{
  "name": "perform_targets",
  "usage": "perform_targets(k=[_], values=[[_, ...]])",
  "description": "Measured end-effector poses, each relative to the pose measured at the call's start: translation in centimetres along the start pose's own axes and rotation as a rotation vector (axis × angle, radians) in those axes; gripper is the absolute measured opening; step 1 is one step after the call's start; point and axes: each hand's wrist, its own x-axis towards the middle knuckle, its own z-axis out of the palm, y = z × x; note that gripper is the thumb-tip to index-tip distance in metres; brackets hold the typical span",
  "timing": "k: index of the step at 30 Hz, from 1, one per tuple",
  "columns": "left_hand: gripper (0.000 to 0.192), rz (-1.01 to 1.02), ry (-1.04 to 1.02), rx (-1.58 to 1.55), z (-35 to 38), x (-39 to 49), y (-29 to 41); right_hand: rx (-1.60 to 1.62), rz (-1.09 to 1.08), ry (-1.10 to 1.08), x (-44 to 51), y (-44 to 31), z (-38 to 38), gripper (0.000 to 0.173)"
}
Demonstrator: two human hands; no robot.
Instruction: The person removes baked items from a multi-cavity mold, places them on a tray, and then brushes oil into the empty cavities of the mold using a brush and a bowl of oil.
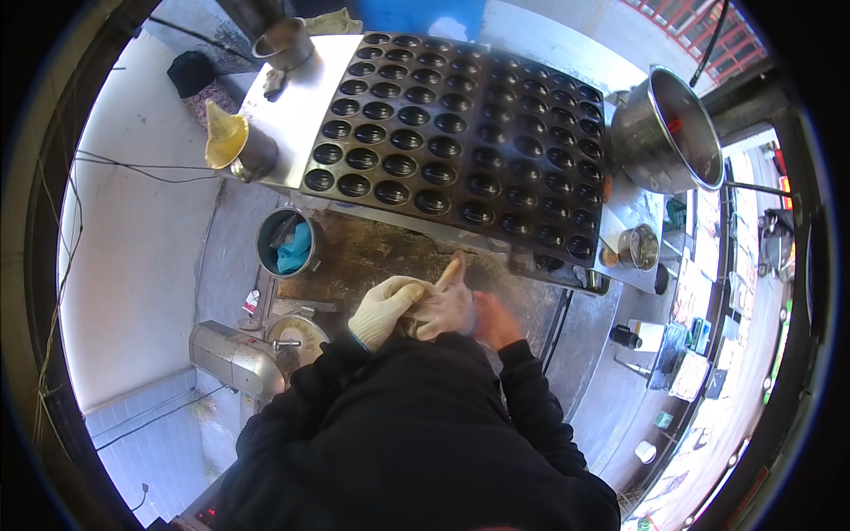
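My left hand (pixel 388 308) wears a white knit glove and pinches a crumpled, pale glove (pixel 446 306) close to my body. One finger of that glove sticks up, its tip yellowish. My right hand (pixel 497 320), bare and motion-blurred, is at the glove's right edge; its grip cannot be made out. Beyond both hands lies a dark metal griddle plate (pixel 463 126) with rows of oval moulds, which look empty.
A steel container with a yellow-rimmed lining (pixel 255 154) stands left of the griddle, a large steel pot (pixel 641 136) right of it. Lower left are a bucket (pixel 264 249) holding blue plastic and a metal machine (pixel 232 358). A small steel bowl (pixel 639 247) sits at right.
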Motion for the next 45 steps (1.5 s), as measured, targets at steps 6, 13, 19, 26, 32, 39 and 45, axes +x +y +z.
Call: perform_targets(k=[6, 13, 19, 26, 32, 39, 45], values=[[0.031, 0.171, 0.072, -0.119, -5.4, -2.7, 0.0, 0.123, -0.063, -0.375, -2.7, -1.6, 10.5, 0.036], [0.045, 0.237, 0.347, 0.187, -12.8, -5.4, -2.7, -0.314, -0.268, -0.328, -3.9, -2.6, 19.9, 0.029], [0.099, 0.478, 0.227, 0.613, -13.6, -9.9, -1.7, -0.501, -0.220, -0.375, -3.2, 0.2, 28.6, 0.028], [0.081, 0.639, 0.538, 0.628, -17.4, -5.9, -0.8, -0.518, -0.047, -0.541, 1.0, -0.9, 35.7, 0.035], [0.071, 0.425, 0.903, 0.779, -25.2, 3.4, 4.7, -0.597, -0.197, -0.462, 7.1, -7.9, 41.2, 0.027], [0.072, 0.507, 1.006, 1.067, -29.5, 22.0, 14.6, -0.630, -0.402, -0.371, 18.0, -21.0, 48.8, 0.017], [0.051, 0.470, 1.121, 1.279, -34.5, 35.4, 17.4, -0.985, -0.861, -0.279, 32.7, -30.3, 57.8, 0.021]])
